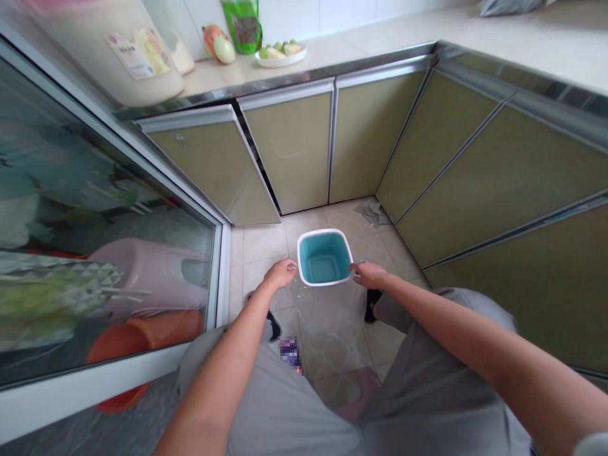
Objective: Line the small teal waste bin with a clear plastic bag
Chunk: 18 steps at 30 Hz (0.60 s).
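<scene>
A square plastic bin (324,258), teal inside with a white rim, stands on the tiled floor between my hands. Its inside shows nothing but the bare bottom. At its left side is my left hand (281,273), fingers curled together and fingertips close to the rim; whether they pinch anything thin is too small to make out. My right hand (369,274) is closed at the opposite side, its fingertips on the bin's right rim.
Olive cabinet doors (285,149) line the back and right, the left one (213,164) ajar. A grey cloth (373,212) lies in the corner. To the left stands a glass sliding door (109,209). A plate of cut fruit (281,56) sits on the counter (342,41).
</scene>
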### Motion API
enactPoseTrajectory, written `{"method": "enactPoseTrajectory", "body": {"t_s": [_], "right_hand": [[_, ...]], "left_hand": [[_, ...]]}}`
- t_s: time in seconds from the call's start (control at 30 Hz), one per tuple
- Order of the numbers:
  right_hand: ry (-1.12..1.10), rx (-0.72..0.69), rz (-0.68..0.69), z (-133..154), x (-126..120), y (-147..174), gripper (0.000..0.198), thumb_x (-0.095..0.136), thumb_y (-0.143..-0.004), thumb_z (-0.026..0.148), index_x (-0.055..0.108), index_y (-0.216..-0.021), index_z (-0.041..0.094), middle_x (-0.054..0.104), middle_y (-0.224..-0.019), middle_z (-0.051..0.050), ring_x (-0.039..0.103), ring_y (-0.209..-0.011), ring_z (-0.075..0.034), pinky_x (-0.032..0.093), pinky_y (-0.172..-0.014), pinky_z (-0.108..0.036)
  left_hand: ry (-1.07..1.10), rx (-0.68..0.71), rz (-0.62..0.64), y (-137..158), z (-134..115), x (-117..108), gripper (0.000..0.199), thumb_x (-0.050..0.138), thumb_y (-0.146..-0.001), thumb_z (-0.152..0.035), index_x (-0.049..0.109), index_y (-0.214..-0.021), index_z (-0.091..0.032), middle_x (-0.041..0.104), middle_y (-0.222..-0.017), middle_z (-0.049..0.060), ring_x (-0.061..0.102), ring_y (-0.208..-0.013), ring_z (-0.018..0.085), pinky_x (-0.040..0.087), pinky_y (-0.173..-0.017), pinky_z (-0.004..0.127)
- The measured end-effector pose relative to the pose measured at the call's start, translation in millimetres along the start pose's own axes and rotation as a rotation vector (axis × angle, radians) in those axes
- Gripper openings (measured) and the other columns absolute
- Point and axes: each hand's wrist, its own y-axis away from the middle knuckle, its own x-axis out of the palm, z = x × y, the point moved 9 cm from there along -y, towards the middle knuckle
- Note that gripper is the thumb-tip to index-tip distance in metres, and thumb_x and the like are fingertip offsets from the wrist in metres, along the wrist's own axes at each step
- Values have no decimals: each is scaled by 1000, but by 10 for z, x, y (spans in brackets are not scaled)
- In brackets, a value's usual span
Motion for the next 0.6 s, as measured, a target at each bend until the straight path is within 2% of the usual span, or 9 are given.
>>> {"method": "enactPoseTrajectory", "body": {"t_s": [0.1, 0.2, 0.3, 0.37, 0.43, 0.5, 0.6], "right_hand": [[-32, -5, -35, 73, -202, 121, 42, 59, -94, 33, 68, -134, 25, 75, -118, -9, 69, -111, -26, 49, -86, -31], [-83, -29, -107, 166, -494, 344, 39, 57, -95, 34, 70, -131, 25, 76, -115, -7, 70, -104, -24, 48, -81, -29], [-201, -76, -226, 261, -762, 727, 32, 55, -96, 35, 73, -120, 23, 77, -109, -7, 70, -92, -21, 46, -75, -27], [-308, -129, -303, 323, -831, 1046, 32, 51, -98, 40, 74, -106, 20, 77, -98, -8, 68, -84, -20, 44, -72, -27], [-412, -172, -325, 366, -754, 1338, 40, 44, -100, 46, 72, -93, 18, 74, -85, -8, 64, -77, -20, 44, -69, -28], [-465, -186, -254, 400, -533, 1526, 45, 40, -102, 48, 69, -83, 18, 71, -77, -7, 62, -72, -19, 43, -67, -28], [-368, -154, -82, 430, -146, 1609, 39, 48, -100, 39, 65, -72, 19, 70, -75, -7, 60, -68, -17, 39, -64, -27]], "left_hand": [[-15, 48, -49, 112, -112, -120, 28, 65, -87, -26, 77, -112, -21, 76, -111, 9, 69, -99, 23, 51, -88, 30], [47, 99, -95, 318, -248, -346, 30, 63, -88, -30, 75, -113, -20, 76, -107, 9, 68, -94, 22, 51, -84, 31], [230, 177, -87, 675, -455, -556, 33, 62, -89, -38, 73, -112, -19, 74, -94, 7, 66, -84, 21, 50, -77, 30], [356, 241, -58, 977, -599, -601, 33, 61, -90, -45, 71, -107, -18, 71, -88, 5, 64, -80, 19, 49, -74, 29], [430, 276, -15, 1262, -674, -515, 35, 59, -91, -53, 68, -96, -19, 67, -82, 2, 61, -76, 17, 47, -72, 28], [416, 253, 41, 1460, -639, -299, 40, 56, -92, -58, 63, -84, -19, 62, -74, 0, 57, -70, 16, 44, -68, 27], [188, 167, 136, 1549, -434, 115, 44, 57, -88, -60, 57, -70, -20, 53, -63, -3, 50, -63, 15, 37, -63, 27]]}}
